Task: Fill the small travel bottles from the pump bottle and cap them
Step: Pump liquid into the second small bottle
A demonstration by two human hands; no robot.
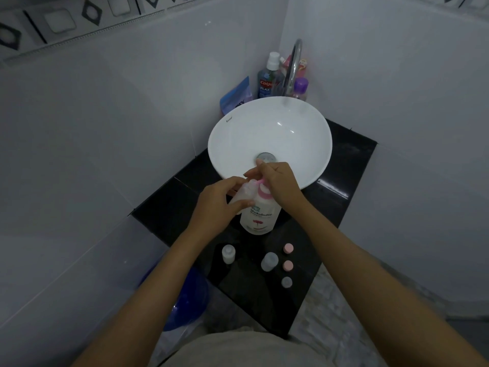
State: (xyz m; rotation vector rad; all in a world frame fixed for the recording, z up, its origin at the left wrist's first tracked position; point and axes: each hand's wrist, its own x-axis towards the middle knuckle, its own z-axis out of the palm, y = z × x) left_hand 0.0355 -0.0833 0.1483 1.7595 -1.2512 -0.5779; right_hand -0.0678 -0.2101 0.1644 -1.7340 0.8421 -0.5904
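Observation:
A white pump bottle (pixel 260 217) with a pink pump collar stands on the black counter (pixel 341 181) in front of the sink. My left hand (pixel 219 200) holds a small clear travel bottle (pixel 242 196) tilted up against the pink nozzle. My right hand (pixel 280 181) rests on top of the pump head, covering it. Nearer me on the counter stand two more small clear bottles, one at the left (pixel 228 253) and one in the middle (pixel 269 261). Beside them lie two pink caps (pixel 288 248) (pixel 287 265) and a grey cap (pixel 286 282).
A white bowl sink (pixel 238 133) with a chrome tap (pixel 293 67) fills the back of the counter. Mouthwash (pixel 266 83), a purple-capped bottle (pixel 300 88) and a blue packet (pixel 236 96) crowd the corner behind it. A blue bucket (pixel 190 298) sits on the floor at the left.

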